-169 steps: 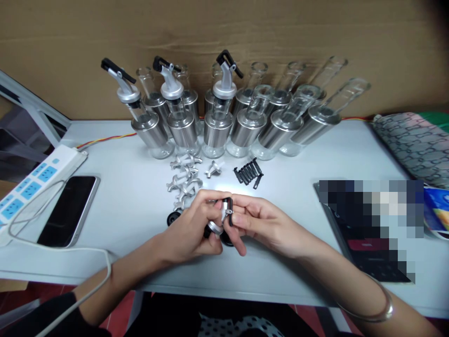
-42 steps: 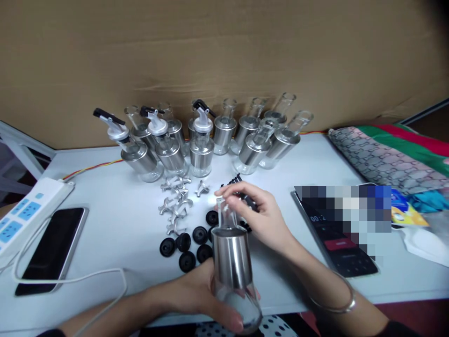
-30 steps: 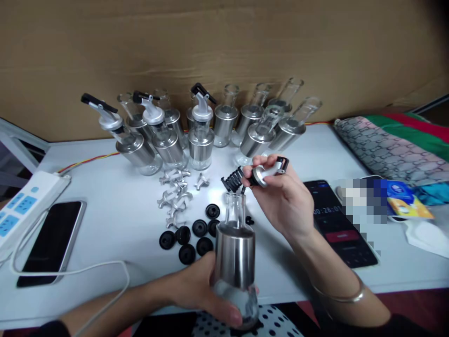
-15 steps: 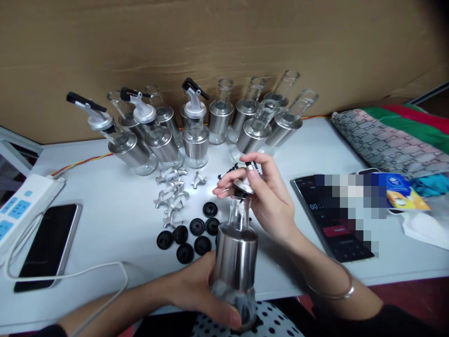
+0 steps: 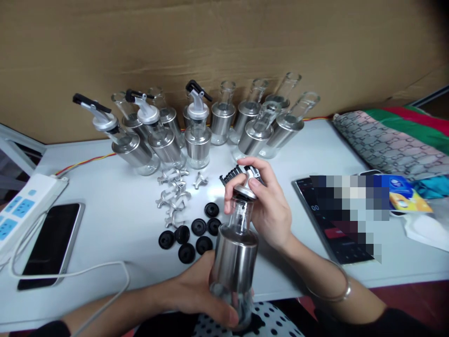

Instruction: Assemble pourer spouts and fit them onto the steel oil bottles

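At the table's front edge, my left hand (image 5: 205,290) is wrapped round the lower part of a glass bottle (image 5: 235,260) with a steel sleeve. The bottle stands nearly upright, tilted slightly. Over its mouth, my right hand (image 5: 271,201) grips a silver pourer spout (image 5: 245,191) with a black lever. The spout's base sits at the top of the neck; fingers partly hide the spout. Left of the bottle lie several black round caps (image 5: 199,227) and, behind them, several silver spout pieces (image 5: 175,199). Black lever parts (image 5: 232,174) lie just behind my right hand.
Along the cardboard wall stand several steel-sleeved bottles (image 5: 221,119), three with pourers (image 5: 198,108) fitted. A phone (image 5: 51,245), a white cable and a power strip (image 5: 24,206) lie at left. At right are a tablet-like device (image 5: 326,224), a tissue pack (image 5: 403,194) and a patterned cloth (image 5: 375,145).
The spout has moved down from just above the bottle's mouth onto it. My right hand's fingers have curled closer round the spout. My left hand keeps its hold on the bottle.
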`<action>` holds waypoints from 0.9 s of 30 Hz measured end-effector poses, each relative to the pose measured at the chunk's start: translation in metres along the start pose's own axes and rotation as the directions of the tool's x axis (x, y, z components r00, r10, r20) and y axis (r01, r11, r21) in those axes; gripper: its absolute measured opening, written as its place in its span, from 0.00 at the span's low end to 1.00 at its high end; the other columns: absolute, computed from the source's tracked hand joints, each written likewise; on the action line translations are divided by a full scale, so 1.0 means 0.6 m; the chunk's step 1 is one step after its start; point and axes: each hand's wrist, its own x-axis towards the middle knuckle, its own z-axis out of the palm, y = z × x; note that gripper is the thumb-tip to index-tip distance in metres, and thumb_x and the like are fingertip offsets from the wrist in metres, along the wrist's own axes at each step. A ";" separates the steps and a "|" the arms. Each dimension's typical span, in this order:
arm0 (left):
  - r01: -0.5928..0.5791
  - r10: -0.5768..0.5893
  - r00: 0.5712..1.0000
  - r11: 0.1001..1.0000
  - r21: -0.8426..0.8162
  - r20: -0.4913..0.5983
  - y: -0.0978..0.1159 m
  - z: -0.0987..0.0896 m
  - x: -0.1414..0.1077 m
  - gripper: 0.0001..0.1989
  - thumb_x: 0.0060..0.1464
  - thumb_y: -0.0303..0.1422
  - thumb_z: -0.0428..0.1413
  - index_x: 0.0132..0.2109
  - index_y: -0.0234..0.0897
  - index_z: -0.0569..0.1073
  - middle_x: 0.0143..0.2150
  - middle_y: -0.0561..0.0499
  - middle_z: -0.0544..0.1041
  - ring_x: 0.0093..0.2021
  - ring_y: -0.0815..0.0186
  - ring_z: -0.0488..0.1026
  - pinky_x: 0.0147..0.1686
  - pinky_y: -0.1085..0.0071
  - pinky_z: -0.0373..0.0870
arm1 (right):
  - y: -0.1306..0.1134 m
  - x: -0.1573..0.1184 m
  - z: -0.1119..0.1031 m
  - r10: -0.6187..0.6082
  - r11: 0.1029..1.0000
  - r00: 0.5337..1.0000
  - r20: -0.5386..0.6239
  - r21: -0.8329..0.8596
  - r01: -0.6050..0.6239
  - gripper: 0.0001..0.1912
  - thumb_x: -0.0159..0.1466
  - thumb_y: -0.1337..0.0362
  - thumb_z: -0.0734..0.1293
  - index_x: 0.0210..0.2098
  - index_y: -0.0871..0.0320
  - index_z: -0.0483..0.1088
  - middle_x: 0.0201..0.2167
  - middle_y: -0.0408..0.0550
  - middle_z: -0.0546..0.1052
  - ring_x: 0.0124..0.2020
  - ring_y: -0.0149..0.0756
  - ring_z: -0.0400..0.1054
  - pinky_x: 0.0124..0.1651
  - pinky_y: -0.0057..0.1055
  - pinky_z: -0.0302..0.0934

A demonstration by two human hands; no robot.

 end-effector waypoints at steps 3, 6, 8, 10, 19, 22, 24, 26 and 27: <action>0.007 -0.008 1.000 1.000 -0.020 -0.020 -0.002 0.001 -0.001 0.31 0.33 0.47 0.68 0.41 0.30 0.74 0.33 0.49 0.72 0.32 0.69 0.67 0.32 0.72 0.62 | 0.003 -0.002 0.001 -0.026 1.000 1.000 -0.013 -0.008 0.026 0.10 0.66 0.58 0.58 0.46 0.50 0.58 0.25 0.39 0.71 0.20 0.30 0.68 0.23 0.29 0.62; -0.001 0.000 1.000 1.000 -0.031 -0.027 0.000 0.003 -0.001 0.30 0.32 0.48 0.68 0.39 0.30 0.74 0.30 0.50 0.71 0.31 0.69 0.67 0.32 0.72 0.63 | 0.007 -0.005 0.002 -0.032 0.999 0.999 -0.014 -0.033 0.031 0.10 0.66 0.57 0.58 0.46 0.50 0.57 0.25 0.38 0.70 0.20 0.30 0.67 0.23 0.29 0.62; -0.009 0.008 1.000 0.999 -0.033 -0.028 0.001 0.004 0.000 0.31 0.32 0.49 0.68 0.38 0.29 0.74 0.30 0.50 0.71 0.30 0.69 0.67 0.32 0.72 0.63 | 0.010 -0.006 0.004 -0.024 0.999 1.000 -0.016 -0.043 0.023 0.10 0.65 0.56 0.58 0.45 0.49 0.57 0.24 0.38 0.70 0.19 0.31 0.67 0.22 0.30 0.62; -0.021 0.020 0.999 0.999 -0.024 -0.026 0.002 0.004 0.001 0.31 0.32 0.51 0.67 0.36 0.29 0.74 0.31 0.49 0.72 0.31 0.69 0.68 0.32 0.72 0.63 | 0.013 -0.008 0.007 -0.026 0.999 0.999 -0.019 -0.023 0.025 0.09 0.65 0.56 0.58 0.43 0.50 0.56 0.24 0.38 0.70 0.19 0.31 0.67 0.22 0.30 0.63; -0.048 0.048 0.999 0.996 0.079 0.005 -0.012 -0.003 0.004 0.33 0.33 0.55 0.65 0.38 0.31 0.76 0.33 0.46 0.75 0.34 0.63 0.71 0.36 0.67 0.69 | 0.017 -0.014 0.011 -0.022 0.997 0.996 0.092 0.070 0.016 0.07 0.66 0.58 0.57 0.34 0.51 0.54 0.24 0.37 0.70 0.17 0.29 0.68 0.20 0.28 0.62; -0.043 0.043 0.999 0.997 0.060 0.015 -0.010 -0.004 0.004 0.31 0.34 0.53 0.66 0.39 0.31 0.76 0.34 0.46 0.76 0.34 0.64 0.71 0.36 0.67 0.69 | 0.019 -0.012 0.004 -0.019 0.994 0.989 0.148 0.105 0.003 0.06 0.67 0.59 0.58 0.35 0.52 0.56 0.25 0.38 0.71 0.19 0.29 0.68 0.21 0.27 0.62; -0.032 0.032 0.999 0.999 0.028 -0.009 -0.007 -0.002 0.005 0.31 0.33 0.52 0.67 0.39 0.31 0.76 0.34 0.47 0.75 0.34 0.64 0.71 0.35 0.69 0.67 | 0.021 -0.009 -0.002 -0.021 0.997 0.982 0.186 0.081 0.006 0.07 0.66 0.57 0.60 0.37 0.51 0.56 0.27 0.39 0.71 0.21 0.30 0.69 0.24 0.29 0.64; -0.030 0.029 0.999 1.000 -0.010 -0.042 -0.003 0.000 0.006 0.31 0.31 0.50 0.68 0.38 0.30 0.76 0.33 0.47 0.75 0.34 0.65 0.71 0.34 0.70 0.66 | 0.021 -0.005 -0.009 -0.022 1.000 0.972 0.235 0.008 0.020 0.12 0.64 0.55 0.63 0.42 0.50 0.56 0.29 0.39 0.71 0.25 0.31 0.70 0.29 0.32 0.65; -0.031 0.029 0.998 0.999 -0.029 -0.055 -0.001 0.002 0.006 0.31 0.31 0.49 0.69 0.38 0.30 0.76 0.32 0.48 0.74 0.34 0.65 0.71 0.35 0.70 0.66 | 0.019 -0.003 -0.013 -0.010 0.998 0.967 0.256 -0.051 0.024 0.15 0.63 0.54 0.64 0.45 0.49 0.56 0.30 0.40 0.71 0.27 0.32 0.70 0.31 0.33 0.66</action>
